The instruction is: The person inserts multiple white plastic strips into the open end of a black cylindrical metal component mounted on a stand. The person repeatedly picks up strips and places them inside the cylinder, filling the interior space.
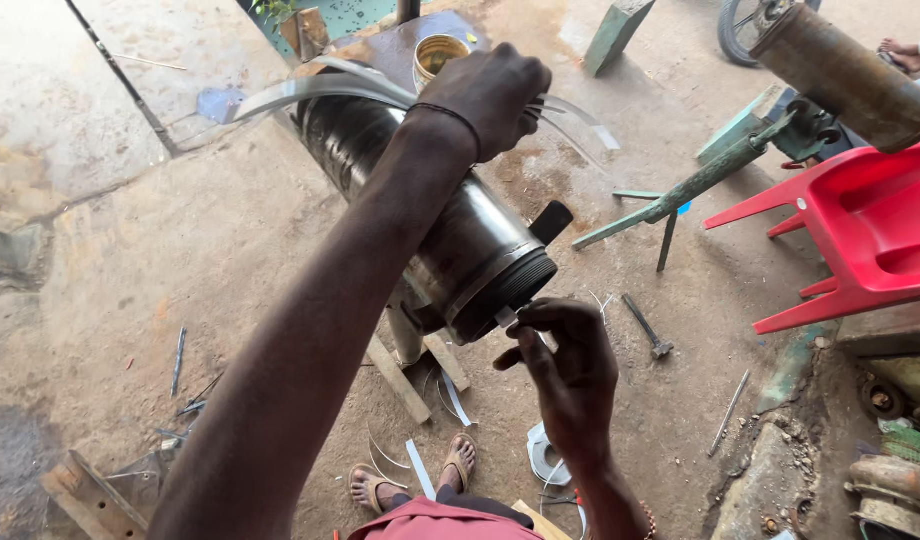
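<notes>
Over the dirt floor (210, 260), 1 large dark steel cylinder (430, 210) lies on wooden props. Left hand (492, 92) clamps thin metal strips (310, 88) on top, steadying them. Right hand (570, 365) pinches a strip end at the threaded rim.

Two bare arms, no sleeves; left hand (492, 95) has a thin dark band around the wrist (448, 118); right hand (570, 365) has a beaded red-and-white bracelet (647, 520) low on the forearm, partly cut off by the frame edge; reddish-pink cloth garment (435, 522) at the bottom edge, plain, no visible print; feet in brown open strap sandals (460, 460), toes exposed; no gloves, no rings visible on either hand.
</notes>
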